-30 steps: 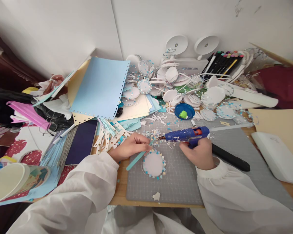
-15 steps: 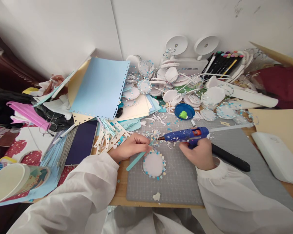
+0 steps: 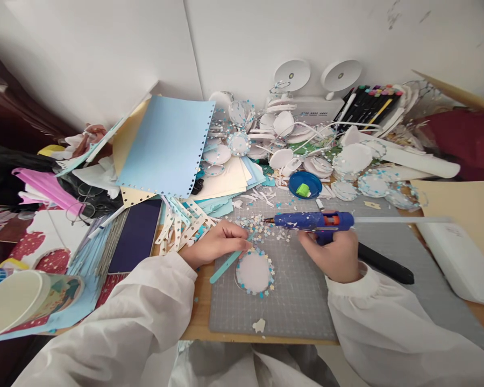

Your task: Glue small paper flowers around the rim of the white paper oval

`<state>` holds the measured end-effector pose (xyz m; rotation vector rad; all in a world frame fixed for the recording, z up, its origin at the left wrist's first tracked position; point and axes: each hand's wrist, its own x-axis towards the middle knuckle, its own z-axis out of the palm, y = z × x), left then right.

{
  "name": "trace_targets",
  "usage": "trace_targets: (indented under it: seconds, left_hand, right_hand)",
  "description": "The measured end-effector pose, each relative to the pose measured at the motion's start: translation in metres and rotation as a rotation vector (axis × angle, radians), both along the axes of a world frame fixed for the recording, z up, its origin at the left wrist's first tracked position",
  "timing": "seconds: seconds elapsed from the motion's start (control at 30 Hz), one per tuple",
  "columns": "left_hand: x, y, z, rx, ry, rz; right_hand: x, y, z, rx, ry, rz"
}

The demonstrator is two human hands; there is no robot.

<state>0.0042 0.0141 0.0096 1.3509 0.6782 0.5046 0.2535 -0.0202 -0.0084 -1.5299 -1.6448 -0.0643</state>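
"What's the left hand [image 3: 218, 245] got?"

"A flat turquoise strip [image 3: 226, 267], pinched between thumb and bent fingers. The white round disc [image 3: 254, 273], edged with small blue and cream stars, lies flat on the grey gridded cutting mat [image 3: 298, 314], right by those fingertips. I can't tell whether they touch it."

"And the right hand [image 3: 334, 257]?"

"Curled tight around the handle of a blue glue gun [image 3: 300, 221], nozzle pointing left, with a long whitish stick [image 3: 399, 220] out the back."

"What's between the hands?"

"Loose pale and blue star confetti [image 3: 256, 224], just beyond the left fingertips, by the nozzle."
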Motion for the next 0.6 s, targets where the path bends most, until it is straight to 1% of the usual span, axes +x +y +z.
trace_targets:
  seconds: [0.13, 0.23, 0.3, 0.33, 0.4, 0.47, 0.53, 0.6]
  left_hand:
    - [0.000, 0.000, 0.000, 0.006, 0.002, 0.016]
    - [0.000, 0.000, -0.001, 0.010, 0.003, 0.017]
    - [-0.001, 0.000, -0.002, 0.003, -0.003, 0.011]
    - [-0.001, 0.000, -0.002, -0.001, -0.010, 0.010]
    - [0.000, 0.000, -0.002, -0.007, -0.021, 0.011]
    - [0.000, 0.000, -0.001, -0.016, -0.025, 0.018]
    - [0.001, 0.000, 0.000, -0.024, -0.026, 0.026]
    - [0.001, -0.001, 0.000, -0.029, -0.026, 0.031]
  right_hand:
    - [0.017, -0.004, 0.014, 0.009, 0.031, -0.138]
    - [0.046, -0.012, 0.022, 0.063, -0.008, -0.312]
    - [0.073, -0.019, 0.024, 0.043, -0.067, -0.449]
    - [0.086, -0.023, 0.025, -0.008, -0.102, -0.493]
    - [0.112, -0.028, 0.024, -0.126, -0.167, -0.535]
    - [0.134, -0.032, 0.021, -0.300, -0.184, -0.596]
    - [0.151, -0.033, 0.017, -0.472, -0.179, -0.615]
    - [0.164, -0.033, 0.011, -0.586, -0.173, -0.610]
